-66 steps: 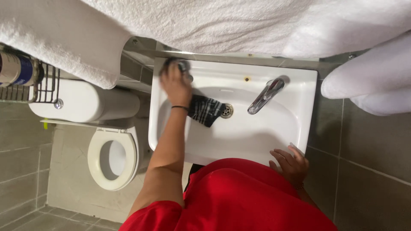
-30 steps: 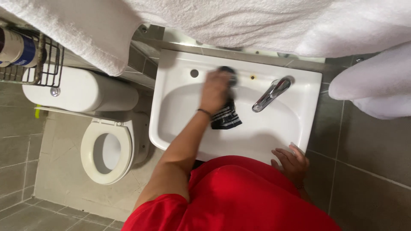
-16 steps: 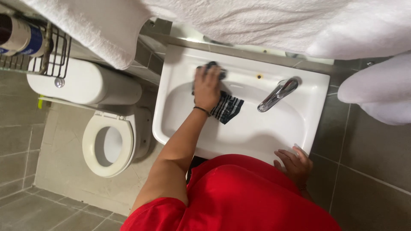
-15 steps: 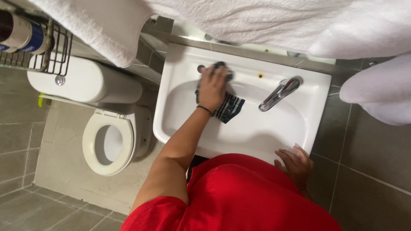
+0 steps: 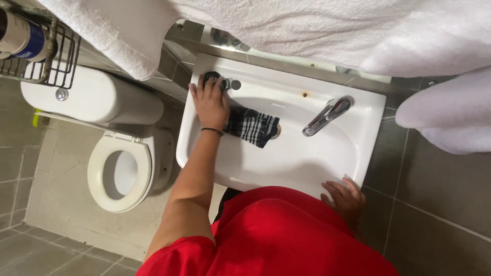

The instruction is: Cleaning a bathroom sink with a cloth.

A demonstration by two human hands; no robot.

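Nearest, the right hand (image 5: 343,195) lies flat with fingers spread on the front rim of the white sink (image 5: 358,148), holding nothing. Farther on, the left hand (image 5: 210,102) presses down on a dark cloth (image 5: 251,126) with thin pale checks; its loose end trails from under the palm toward the drain, on the basin's left slope. Beyond and left of that hand, a wire basket (image 5: 48,64) holds a cylindrical can (image 5: 20,38) with a blue and white label.

Cyl. can (image 5: 18,38), blue/white label, lying in wire rack (image 5: 56,66), top-left.
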